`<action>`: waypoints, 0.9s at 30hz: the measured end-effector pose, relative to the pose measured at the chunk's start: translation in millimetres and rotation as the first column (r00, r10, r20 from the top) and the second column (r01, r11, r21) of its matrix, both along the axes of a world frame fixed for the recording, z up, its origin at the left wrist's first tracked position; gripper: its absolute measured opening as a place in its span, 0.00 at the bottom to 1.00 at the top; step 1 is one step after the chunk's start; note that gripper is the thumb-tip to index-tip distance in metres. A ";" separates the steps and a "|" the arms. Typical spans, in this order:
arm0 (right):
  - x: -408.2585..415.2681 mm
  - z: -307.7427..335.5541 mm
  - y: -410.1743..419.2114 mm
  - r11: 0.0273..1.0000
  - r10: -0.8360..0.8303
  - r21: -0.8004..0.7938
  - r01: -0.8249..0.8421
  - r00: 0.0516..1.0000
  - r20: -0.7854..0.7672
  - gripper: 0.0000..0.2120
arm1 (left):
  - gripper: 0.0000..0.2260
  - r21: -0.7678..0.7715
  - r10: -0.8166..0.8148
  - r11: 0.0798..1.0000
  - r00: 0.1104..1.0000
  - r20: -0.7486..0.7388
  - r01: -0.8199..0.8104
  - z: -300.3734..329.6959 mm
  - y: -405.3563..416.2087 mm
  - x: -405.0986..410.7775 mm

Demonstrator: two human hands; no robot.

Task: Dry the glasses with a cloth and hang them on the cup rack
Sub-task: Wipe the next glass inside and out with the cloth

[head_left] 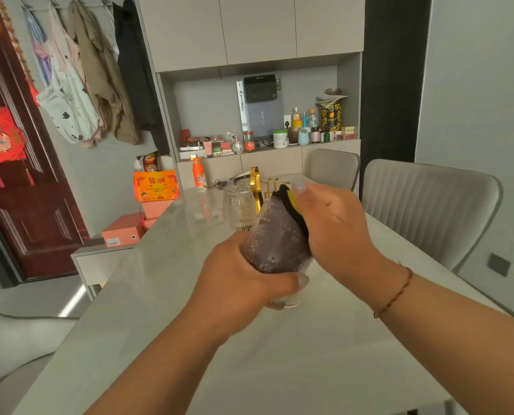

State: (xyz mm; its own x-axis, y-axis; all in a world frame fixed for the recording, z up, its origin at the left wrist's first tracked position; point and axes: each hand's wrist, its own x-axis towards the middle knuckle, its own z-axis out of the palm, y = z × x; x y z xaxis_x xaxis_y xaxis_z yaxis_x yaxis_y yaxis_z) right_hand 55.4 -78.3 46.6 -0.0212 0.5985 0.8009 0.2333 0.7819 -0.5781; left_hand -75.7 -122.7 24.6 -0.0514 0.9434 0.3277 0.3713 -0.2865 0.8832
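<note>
The left hand (243, 283) grips a clear drinking glass (275, 250) held above the pale, smooth stone-look desk (309, 354), fingers curled round its lower body and thumb across the front. The glass has a studded, dimpled wall and looks dark because a black cloth (291, 205) with a yellow patch is stuffed inside it. The right hand (336, 226) pinches the cloth at the tilted mouth of the glass, fingers closed on the fabric; a thin red cord circles that wrist. Just behind, a second clear glass (239, 208) with a ribbed, gold-trimmed band stands on the desk. Beside it rises a shiny gold metal cup rack (257, 181) with curved hooks, partly hidden by the right hand. An orange plastic bottle (199, 173) stands farther back near the desk's left edge. Two grey padded chairs (429, 199) with vertical stitched ribs sit along the right side.
</note>
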 end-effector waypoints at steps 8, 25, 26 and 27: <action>6.9 10.6 -1.9 0.991 0.129 -0.014 -0.131 0.988 -0.082 0.30 | 0.30 -0.119 -0.521 0.579 0.478 0.707 0.806 -15.5 15.0 -13.4; 11.5 4.3 4.2 0.956 0.245 -0.095 -0.277 0.934 -0.261 0.46 | 0.28 0.023 -0.511 0.582 0.343 0.788 0.813 -23.0 7.7 1.7; 12.4 6.7 4.4 0.960 0.230 -0.099 -0.262 0.940 -0.252 0.44 | 0.28 0.001 -0.517 0.578 0.365 0.774 0.816 -24.0 10.1 -0.1; 13.5 8.8 5.8 0.969 0.191 -0.109 -0.222 0.952 -0.238 0.41 | 0.30 -0.046 -0.517 0.607 0.438 0.735 0.793 -22.9 11.5 -0.7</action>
State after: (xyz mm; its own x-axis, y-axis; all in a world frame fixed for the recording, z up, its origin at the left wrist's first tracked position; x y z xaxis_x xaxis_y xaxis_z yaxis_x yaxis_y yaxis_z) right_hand 68.9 -72.5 55.4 0.0150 0.7013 0.7127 -0.0728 0.7116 -0.6988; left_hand -76.4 -111.2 1.7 0.5870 0.7973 0.1408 -0.4383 0.1667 0.8833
